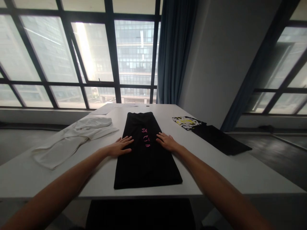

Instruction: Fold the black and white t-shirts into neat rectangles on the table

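A black garment [146, 169], folded into a long strip, lies flat on the white table [216, 179] in front of me. Pink lettering, cut off by a fold, shows on its upper middle. My left hand [118, 147] rests on its left edge, fingers spread over the cloth. On the opposite edge lies my right hand [166, 141], palm down with fingers stretched out. Neither hand grips the fabric. Whether the garment is a shirt or something else, I cannot tell.
A crumpled white garment [76, 137] lies to the left. On the right is a black garment [220, 140] with a black, white and yellow patterned part [185, 122]. Paper sheets [104, 109] and a small dark object [147, 105] lie near the far edge. A dark chair [140, 214] stands at the near edge.
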`<state>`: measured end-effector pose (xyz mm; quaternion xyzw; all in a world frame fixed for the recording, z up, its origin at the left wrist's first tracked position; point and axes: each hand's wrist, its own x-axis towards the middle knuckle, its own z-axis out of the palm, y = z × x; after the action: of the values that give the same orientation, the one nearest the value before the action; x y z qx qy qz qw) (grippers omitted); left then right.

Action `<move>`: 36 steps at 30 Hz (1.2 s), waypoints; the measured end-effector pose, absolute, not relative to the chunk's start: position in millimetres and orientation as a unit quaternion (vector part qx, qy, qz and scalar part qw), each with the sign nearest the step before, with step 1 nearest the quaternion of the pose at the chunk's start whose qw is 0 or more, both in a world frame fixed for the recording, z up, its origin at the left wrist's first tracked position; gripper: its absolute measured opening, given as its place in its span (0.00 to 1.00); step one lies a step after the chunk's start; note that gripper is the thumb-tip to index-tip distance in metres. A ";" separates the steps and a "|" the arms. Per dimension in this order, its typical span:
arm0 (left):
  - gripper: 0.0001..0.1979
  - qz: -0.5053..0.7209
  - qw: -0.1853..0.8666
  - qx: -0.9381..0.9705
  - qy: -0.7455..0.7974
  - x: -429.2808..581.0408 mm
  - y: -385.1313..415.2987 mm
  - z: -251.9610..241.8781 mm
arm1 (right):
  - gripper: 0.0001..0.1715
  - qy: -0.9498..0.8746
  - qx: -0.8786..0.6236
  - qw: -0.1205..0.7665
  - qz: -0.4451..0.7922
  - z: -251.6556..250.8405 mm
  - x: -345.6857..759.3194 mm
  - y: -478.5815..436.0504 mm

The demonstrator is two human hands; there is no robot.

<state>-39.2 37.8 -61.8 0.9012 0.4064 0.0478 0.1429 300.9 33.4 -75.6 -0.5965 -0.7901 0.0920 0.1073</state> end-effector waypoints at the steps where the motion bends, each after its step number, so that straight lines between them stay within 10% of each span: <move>1: 0.33 0.058 0.143 0.910 0.384 -33.1 27.9 -56.4 | 0.36 -0.794 -0.591 0.111 0.088 -75.4 300.3 33.6; 13: 0.09 0.098 0.149 0.962 0.207 21.5 -54.0 -28.4 | 0.25 -0.851 -0.489 0.180 0.072 -54.9 293.2 18.4; 23: 0.09 0.134 0.082 0.973 0.171 28.2 -49.6 -40.3 | 0.24 -0.871 -0.383 0.053 0.302 -27.4 279.7 -10.8; 29: 0.11 0.185 0.228 0.948 0.124 20.5 -43.4 -27.3 | 0.18 -0.859 -0.357 0.021 0.366 -24.3 274.2 -21.4; 36: 0.09 0.125 0.243 0.952 0.138 21.8 -44.0 -31.1 | 0.10 -0.860 -0.322 0.111 0.379 -22.6 272.3 -25.3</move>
<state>21.8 -44.0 -31.1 0.9520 0.1377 0.1254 0.2430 272.3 -25.3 -22.6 -0.3223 -0.8602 0.3792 0.1113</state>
